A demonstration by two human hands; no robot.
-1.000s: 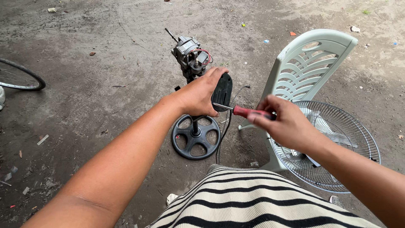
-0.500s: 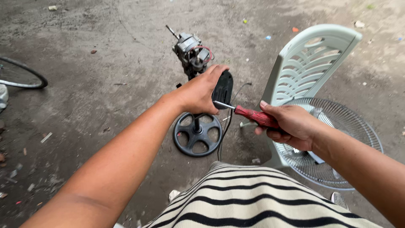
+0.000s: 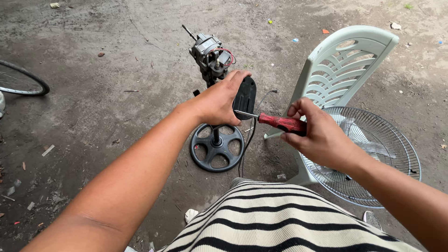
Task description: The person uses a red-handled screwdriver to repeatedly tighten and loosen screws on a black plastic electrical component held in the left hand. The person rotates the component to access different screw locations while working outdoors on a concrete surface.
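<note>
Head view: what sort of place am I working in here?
Probably an outdoor yard or informal repair spot: bare dirt ground with litter, a plastic chair holding a fan grille, and a bicycle wheel at the edge.

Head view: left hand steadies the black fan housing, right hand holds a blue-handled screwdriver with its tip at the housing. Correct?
Not quite: the screwdriver has a red handle, not blue, as the head view shows. The rest stands: the left hand steadies the black fan housing, and the right hand holds the screwdriver with its tip at the housing.
</note>
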